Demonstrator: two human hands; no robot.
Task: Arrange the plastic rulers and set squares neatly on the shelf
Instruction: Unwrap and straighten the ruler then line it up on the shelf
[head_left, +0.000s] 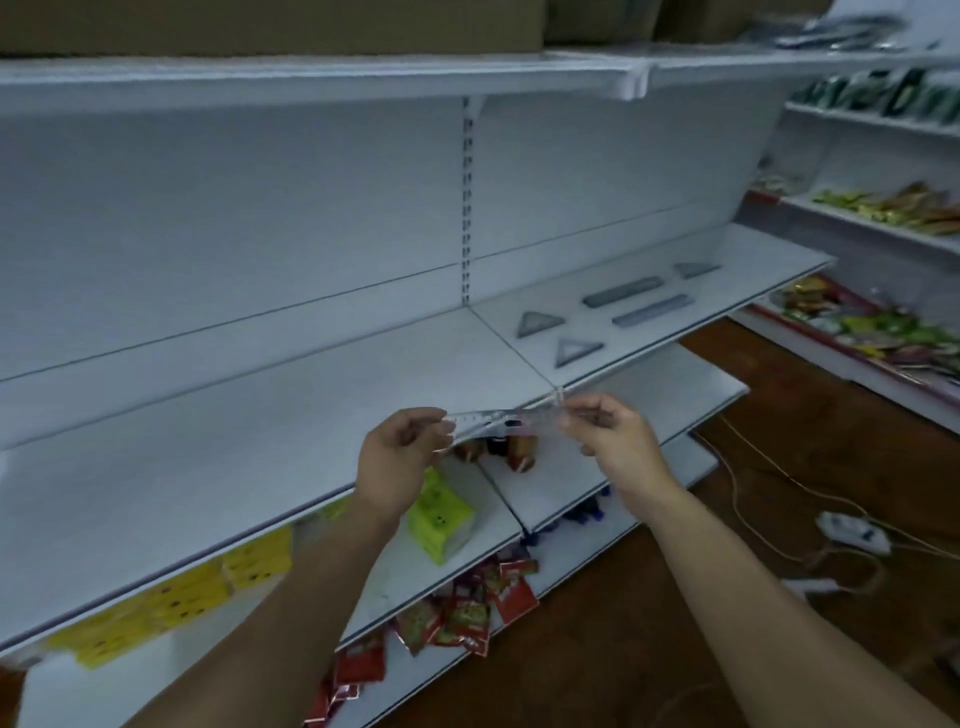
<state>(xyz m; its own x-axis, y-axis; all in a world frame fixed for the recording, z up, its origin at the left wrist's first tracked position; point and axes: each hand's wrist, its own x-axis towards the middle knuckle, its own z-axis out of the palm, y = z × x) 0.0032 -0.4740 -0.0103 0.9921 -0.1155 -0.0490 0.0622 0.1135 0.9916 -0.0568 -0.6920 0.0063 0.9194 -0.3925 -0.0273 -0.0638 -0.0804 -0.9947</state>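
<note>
A clear plastic ruler (506, 420) is held level in front of the white shelf's (260, 457) front edge. My left hand (402, 457) pinches its left end and my right hand (610, 436) pinches its right end. Farther right on the same shelf lie two grey rulers (623, 291) (653, 310) and three set squares: one at the back right (693, 269), one at the left (537, 323) and one nearer the front (575, 351).
Lower shelves hold yellow packs (441, 514), red sachets (462, 618) and small bottles (519, 449). Cardboard boxes (270, 23) sit on the top shelf. A white power strip (854, 535) with cables lies on the brown floor. Stocked shelves (883, 208) stand at right.
</note>
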